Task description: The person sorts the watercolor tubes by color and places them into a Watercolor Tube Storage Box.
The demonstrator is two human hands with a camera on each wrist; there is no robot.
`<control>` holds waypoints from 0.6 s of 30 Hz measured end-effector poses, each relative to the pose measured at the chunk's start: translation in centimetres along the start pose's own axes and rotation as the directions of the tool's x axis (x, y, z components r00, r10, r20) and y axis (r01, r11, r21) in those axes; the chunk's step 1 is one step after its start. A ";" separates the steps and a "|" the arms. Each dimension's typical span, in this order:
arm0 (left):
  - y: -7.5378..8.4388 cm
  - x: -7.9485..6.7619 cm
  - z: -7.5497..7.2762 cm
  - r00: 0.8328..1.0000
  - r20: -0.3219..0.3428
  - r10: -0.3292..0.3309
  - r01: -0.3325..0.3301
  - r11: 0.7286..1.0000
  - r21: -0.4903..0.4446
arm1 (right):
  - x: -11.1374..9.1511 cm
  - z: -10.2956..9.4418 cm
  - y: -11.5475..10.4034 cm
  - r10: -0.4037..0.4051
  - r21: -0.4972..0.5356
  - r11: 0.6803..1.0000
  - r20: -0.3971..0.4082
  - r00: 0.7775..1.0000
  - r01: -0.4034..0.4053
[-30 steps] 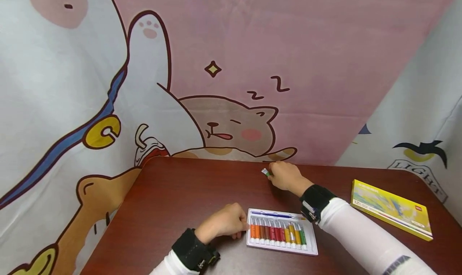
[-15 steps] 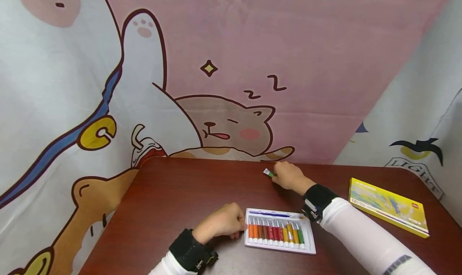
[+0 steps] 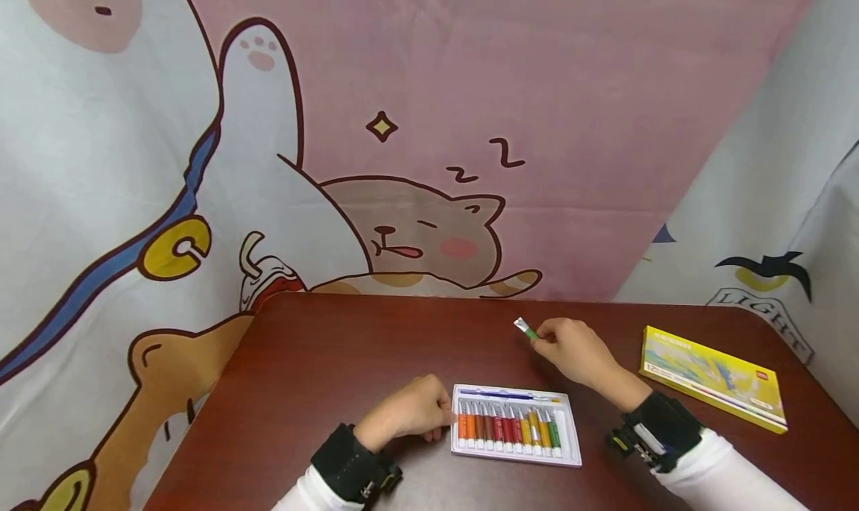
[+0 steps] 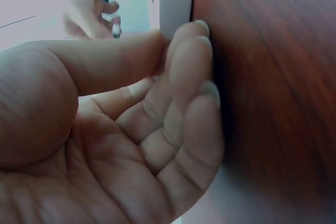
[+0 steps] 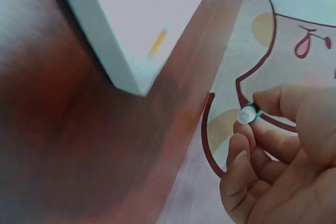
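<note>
Near the front middle of the table lies a white plastic tray (image 3: 571,438) of paint tubes (image 3: 506,429), in orange, brown, red, yellow and green. At the tray's left edge, my left hand (image 3: 409,410) holds on with thumb and fingertips; the left wrist view shows the tray's side wall (image 4: 176,3) at the thumb tip. Beyond the tray, above the table, my right hand (image 3: 579,353) pinches a small green paint tube (image 3: 526,328) between thumb and fingers. Its white cap (image 5: 247,115) faces the right wrist camera; part of the tube is hidden by the fingers.
A blue paintbrush (image 3: 499,394) lies in the slot along the tray's far side. At the right of the brown table (image 3: 349,347) is a flat yellow box (image 3: 714,380). Behind the table hangs a cloth with cartoon cats (image 3: 436,227).
My right hand has drawn back from the table's far edge, nearer and to the right, with the green tube still pinched. My left hand stays at the tray's edge. The head view has shifted slightly.
</note>
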State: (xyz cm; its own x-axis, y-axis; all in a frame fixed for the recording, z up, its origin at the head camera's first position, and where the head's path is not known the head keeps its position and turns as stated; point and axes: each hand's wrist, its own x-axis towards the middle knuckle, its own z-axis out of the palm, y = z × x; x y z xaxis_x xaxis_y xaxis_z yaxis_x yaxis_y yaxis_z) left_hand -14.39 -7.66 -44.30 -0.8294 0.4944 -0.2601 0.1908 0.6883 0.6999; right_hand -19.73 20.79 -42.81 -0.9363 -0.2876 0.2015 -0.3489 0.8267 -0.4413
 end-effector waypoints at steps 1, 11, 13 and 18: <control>0.0 0.0 0.0 1.000 0.000 -0.002 0.002 1.000 0.002 | -0.6 -0.1 -0.1 0.008 0.013 1.000 -0.002 1.000 -0.008; -0.1 0.2 0.1 1.000 0.002 0.005 -0.005 1.000 -0.006 | -5.9 -1.6 -1.1 0.197 0.096 0.976 0.000 0.980 -0.196; -0.1 0.2 0.1 1.000 0.004 0.005 -0.005 1.000 -0.011 | -6.7 -1.7 -1.1 0.228 0.101 0.969 0.006 0.974 -0.227; 0.0 0.3 0.1 1.000 0.003 0.004 -0.004 1.000 -0.012 | -8.6 -1.3 -1.4 0.278 0.099 0.955 0.043 0.960 -0.281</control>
State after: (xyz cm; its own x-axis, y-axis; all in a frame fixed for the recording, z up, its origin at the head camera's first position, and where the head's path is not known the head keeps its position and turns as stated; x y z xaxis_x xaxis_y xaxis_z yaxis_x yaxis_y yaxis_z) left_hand -14.58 -7.49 -44.42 -0.8269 0.4989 -0.2594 0.1878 0.6798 0.7089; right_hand -11.16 22.66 -42.81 -0.9972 -0.0673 0.0330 -0.0741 0.8221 -0.5645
